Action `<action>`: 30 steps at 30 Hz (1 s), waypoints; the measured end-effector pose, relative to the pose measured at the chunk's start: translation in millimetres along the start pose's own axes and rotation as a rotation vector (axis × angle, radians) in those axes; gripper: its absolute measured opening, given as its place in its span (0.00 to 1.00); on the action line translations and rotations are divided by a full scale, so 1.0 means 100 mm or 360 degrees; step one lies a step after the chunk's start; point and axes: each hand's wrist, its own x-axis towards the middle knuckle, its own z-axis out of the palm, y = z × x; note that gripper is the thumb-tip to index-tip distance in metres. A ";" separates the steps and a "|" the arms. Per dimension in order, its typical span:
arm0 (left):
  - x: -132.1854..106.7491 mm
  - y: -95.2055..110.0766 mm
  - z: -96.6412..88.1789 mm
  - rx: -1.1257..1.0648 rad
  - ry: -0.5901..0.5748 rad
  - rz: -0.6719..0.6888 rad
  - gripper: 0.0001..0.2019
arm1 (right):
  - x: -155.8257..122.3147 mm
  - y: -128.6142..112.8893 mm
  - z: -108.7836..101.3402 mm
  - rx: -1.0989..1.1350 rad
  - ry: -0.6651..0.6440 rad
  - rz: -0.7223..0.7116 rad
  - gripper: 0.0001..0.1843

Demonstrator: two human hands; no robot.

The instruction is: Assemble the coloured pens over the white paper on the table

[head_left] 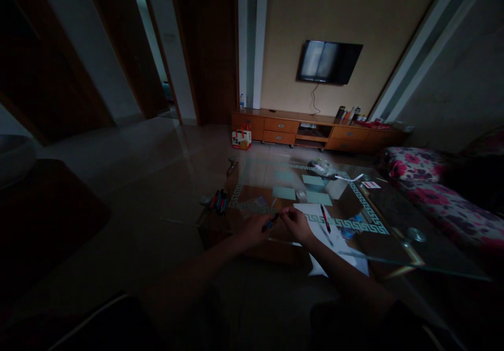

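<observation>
Over the near edge of the glass table point(283, 243), my left hand point(254, 230) is closed around a dark pen with a blue part point(270, 223). My right hand point(297, 225) is pinched just right of the pen's upper end; whatever its fingertips hold is too small and dim to make out. A red and black pen point(325, 218) lies on white paper point(338, 240) to the right of my hands. Several pens point(219, 202) with blue and red parts lie together at the table's left side.
A plastic bag point(322, 167) and a small card point(370, 185) are farther back on the glass. Behind stand a low wooden cabinet point(281, 126) and a carton with a red handle point(241, 138). A flowered sofa point(444, 198) is at right. The room is dim.
</observation>
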 end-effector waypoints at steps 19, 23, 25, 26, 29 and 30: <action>-0.01 0.09 -0.06 0.0063 0.0065 0.0072 0.16 | -0.03 0.01 -0.02 -0.0138 -0.0128 -0.0017 0.19; 0.02 0.07 -0.06 0.0128 0.0145 0.0095 0.14 | -0.04 0.03 -0.01 -0.0260 -0.0179 -0.0040 0.23; 0.03 0.07 -0.06 0.0115 0.0129 0.0124 0.14 | -0.04 0.04 0.00 -0.0256 -0.0216 -0.0045 0.25; 0.03 0.07 -0.06 0.0103 0.0119 0.0130 0.13 | -0.04 0.03 0.00 -0.0249 -0.0232 -0.0040 0.26; 0.03 0.10 -0.07 0.0043 0.0129 0.0130 0.10 | -0.04 0.01 -0.01 -0.0240 -0.0265 -0.0035 0.28; 0.02 0.10 -0.07 0.0010 0.0146 0.0135 0.10 | -0.04 0.00 -0.01 -0.0234 -0.0269 -0.0042 0.28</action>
